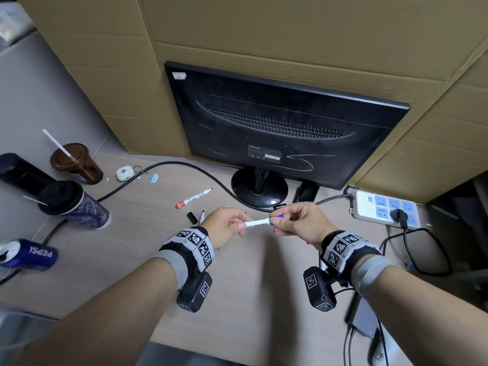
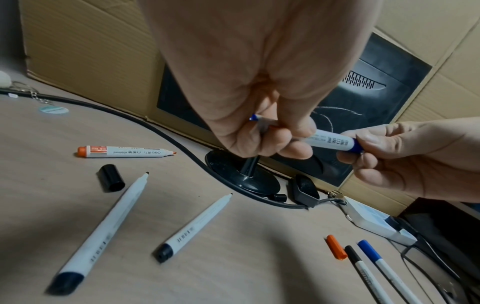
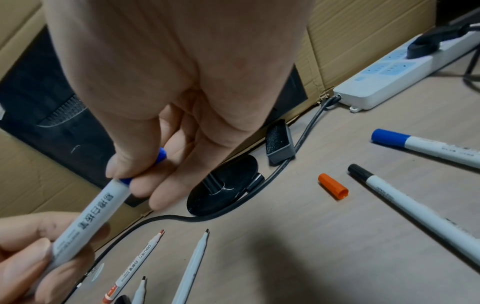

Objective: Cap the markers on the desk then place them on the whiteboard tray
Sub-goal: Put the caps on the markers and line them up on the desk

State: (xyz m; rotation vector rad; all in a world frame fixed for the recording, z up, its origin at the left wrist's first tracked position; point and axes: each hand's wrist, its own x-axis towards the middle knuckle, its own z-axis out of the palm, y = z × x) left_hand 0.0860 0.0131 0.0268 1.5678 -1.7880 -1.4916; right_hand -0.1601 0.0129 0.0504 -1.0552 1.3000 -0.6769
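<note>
My left hand (image 1: pixel 240 225) grips the white barrel of a blue marker (image 1: pixel 257 222) above the desk. My right hand (image 1: pixel 277 221) pinches its blue cap (image 3: pixel 161 156), which sits on the marker's end. On the desk to the left lie an uncapped red marker (image 2: pixel 124 152), a loose black cap (image 2: pixel 111 178) and two uncapped black markers (image 2: pixel 103 226) (image 2: pixel 194 226). To the right lie an orange cap (image 3: pixel 333 186), a capped black marker (image 3: pixel 415 205) and a capped blue marker (image 3: pixel 428 147).
A black monitor (image 1: pixel 285 128) stands behind my hands, backed by cardboard. Its cable (image 1: pixel 171 165) crosses the desk. A power strip (image 1: pixel 385 208) lies at the right. Two cups (image 1: pixel 76 162) (image 1: pixel 74 204) and a Pepsi can (image 1: pixel 29 253) sit at the left. An eraser (image 3: pixel 279 144) is beside the monitor's foot.
</note>
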